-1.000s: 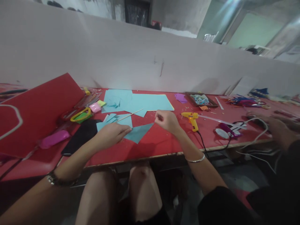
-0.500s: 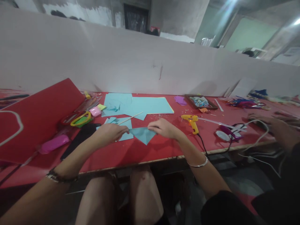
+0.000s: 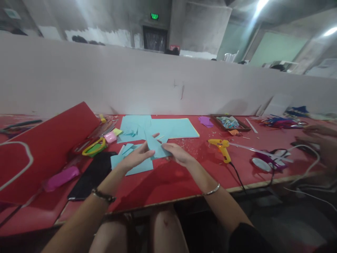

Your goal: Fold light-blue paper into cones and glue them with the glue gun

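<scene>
Both my hands hold one small folded piece of light blue paper (image 3: pixel 157 147) just above the red table (image 3: pixel 168 175). My left hand (image 3: pixel 137 158) grips its left side, thumb raised behind the paper. My right hand (image 3: pixel 177 153) pinches its right side with fingers pressed together. More light blue paper pieces (image 3: pixel 133 165) lie under my left hand, and larger blue sheets (image 3: pixel 168 127) lie behind. A thin wooden stick (image 3: pixel 160 137) is mostly hidden behind the held paper.
A yellow glue gun (image 3: pixel 222 147) with a black cord lies to the right. Scissors with yellow handles (image 3: pixel 93 147), a pink object (image 3: pixel 61 178), a black phone (image 3: pixel 92 174) and a red board (image 3: pixel 44 147) sit left. A tray of scraps (image 3: pixel 229 122) stands behind. Another person's hand (image 3: pixel 319 140) rests far right.
The blue piece has been lifted off the table and folded narrower between both hands, which have drawn closer together. The view has tilted upward.
</scene>
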`<move>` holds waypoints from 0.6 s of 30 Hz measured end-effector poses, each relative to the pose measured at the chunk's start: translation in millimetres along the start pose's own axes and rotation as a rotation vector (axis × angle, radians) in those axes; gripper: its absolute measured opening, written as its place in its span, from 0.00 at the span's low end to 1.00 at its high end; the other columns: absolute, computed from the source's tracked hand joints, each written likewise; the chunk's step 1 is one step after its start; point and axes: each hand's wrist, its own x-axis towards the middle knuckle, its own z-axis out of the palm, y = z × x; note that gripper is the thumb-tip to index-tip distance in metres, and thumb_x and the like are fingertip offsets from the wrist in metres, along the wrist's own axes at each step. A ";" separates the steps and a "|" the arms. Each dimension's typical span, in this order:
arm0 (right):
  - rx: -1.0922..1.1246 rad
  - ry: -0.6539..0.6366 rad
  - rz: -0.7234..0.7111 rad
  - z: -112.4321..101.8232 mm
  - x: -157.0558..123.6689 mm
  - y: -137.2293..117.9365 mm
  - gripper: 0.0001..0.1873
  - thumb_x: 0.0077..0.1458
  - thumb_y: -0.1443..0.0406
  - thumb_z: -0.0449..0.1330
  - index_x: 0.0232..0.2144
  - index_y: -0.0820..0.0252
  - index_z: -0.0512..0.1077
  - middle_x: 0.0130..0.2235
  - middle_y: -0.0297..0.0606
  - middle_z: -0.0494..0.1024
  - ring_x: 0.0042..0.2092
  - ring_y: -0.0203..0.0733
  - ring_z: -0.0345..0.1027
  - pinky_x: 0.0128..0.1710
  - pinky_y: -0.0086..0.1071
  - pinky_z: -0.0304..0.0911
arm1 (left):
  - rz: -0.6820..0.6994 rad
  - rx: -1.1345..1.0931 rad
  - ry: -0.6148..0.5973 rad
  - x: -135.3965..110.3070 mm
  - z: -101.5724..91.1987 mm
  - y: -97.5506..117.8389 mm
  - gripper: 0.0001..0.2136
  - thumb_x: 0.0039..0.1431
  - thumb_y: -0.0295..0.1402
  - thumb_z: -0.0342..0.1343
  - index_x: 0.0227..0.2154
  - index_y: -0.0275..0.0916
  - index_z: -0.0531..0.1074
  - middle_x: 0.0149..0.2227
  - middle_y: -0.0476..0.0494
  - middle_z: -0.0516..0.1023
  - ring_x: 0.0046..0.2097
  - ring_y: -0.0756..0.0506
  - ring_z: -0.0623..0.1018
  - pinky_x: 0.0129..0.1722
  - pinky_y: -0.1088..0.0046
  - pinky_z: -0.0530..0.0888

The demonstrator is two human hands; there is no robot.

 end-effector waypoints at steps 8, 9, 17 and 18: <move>-0.221 0.048 -0.142 -9.0 30.5 3.6 0.22 0.53 0.50 0.49 0.40 0.62 0.65 0.29 0.34 0.68 0.26 0.33 0.58 0.28 0.29 0.56 | -0.095 -0.227 0.265 47.8 5.4 -36.6 0.33 0.46 0.57 0.45 0.46 0.34 0.65 0.40 0.36 0.76 0.41 0.41 0.75 0.41 0.64 0.71; -0.274 0.048 -0.166 -9.6 33.0 6.6 0.23 0.51 0.51 0.52 0.41 0.62 0.64 0.32 0.34 0.69 0.28 0.33 0.59 0.30 0.29 0.57 | -0.101 -0.212 0.284 51.0 5.1 -39.3 0.32 0.48 0.57 0.44 0.45 0.34 0.65 0.40 0.36 0.76 0.41 0.41 0.75 0.41 0.63 0.70; -0.596 0.313 -0.363 -15.1 51.5 35.3 0.10 0.49 0.58 0.54 0.31 0.59 0.65 0.31 0.33 0.69 0.33 0.36 0.60 0.35 0.30 0.56 | -0.073 -0.041 0.277 57.2 1.4 -49.2 0.28 0.41 0.53 0.54 0.40 0.34 0.66 0.44 0.38 0.73 0.48 0.39 0.70 0.50 0.62 0.64; -0.592 0.346 -0.383 -17.1 53.2 36.6 0.10 0.51 0.59 0.51 0.27 0.59 0.65 0.29 0.33 0.68 0.32 0.36 0.60 0.35 0.30 0.55 | -0.073 -0.026 0.263 55.5 1.2 -49.6 0.28 0.40 0.51 0.56 0.40 0.34 0.66 0.44 0.38 0.73 0.48 0.39 0.70 0.50 0.62 0.64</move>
